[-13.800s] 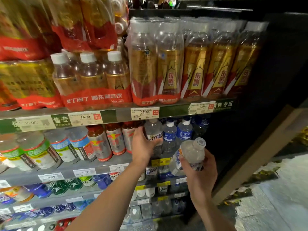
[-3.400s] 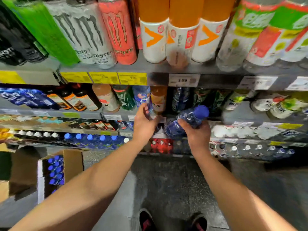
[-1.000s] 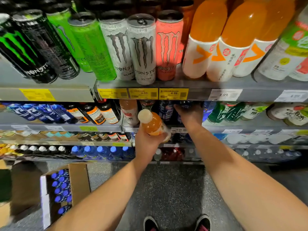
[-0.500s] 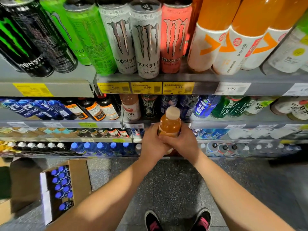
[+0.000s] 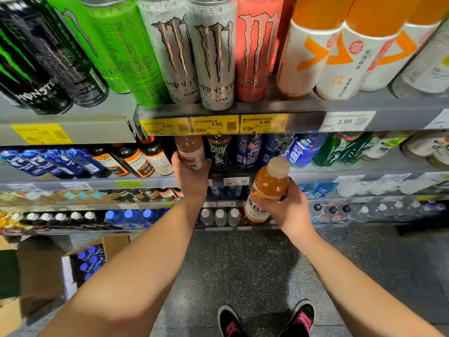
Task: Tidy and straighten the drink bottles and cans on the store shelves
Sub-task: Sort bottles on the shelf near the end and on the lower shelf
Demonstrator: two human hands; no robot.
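My right hand (image 5: 289, 210) holds an orange drink bottle (image 5: 268, 186) with a cream cap, upright and off the shelf, in front of the second shelf's edge. My left hand (image 5: 190, 177) reaches onto that second shelf (image 5: 315, 175) and wraps around the bottom of a peach-coloured bottle (image 5: 189, 149) with a white and red label, standing among the front row. A dark green-labelled bottle (image 5: 220, 152) stands just right of it, then blue bottles (image 5: 250, 152).
Tall energy drink cans (image 5: 213, 57) and orange-white bottles (image 5: 340, 54) fill the top shelf. Lower shelves hold more bottles. An open cardboard box (image 5: 48, 271) of blue-capped bottles sits on the floor at left. My shoes (image 5: 264, 319) are below.
The orange bottle passed from my left hand to my right and moved right. My left hand went back onto the second shelf and took hold of the peach-coloured bottle.
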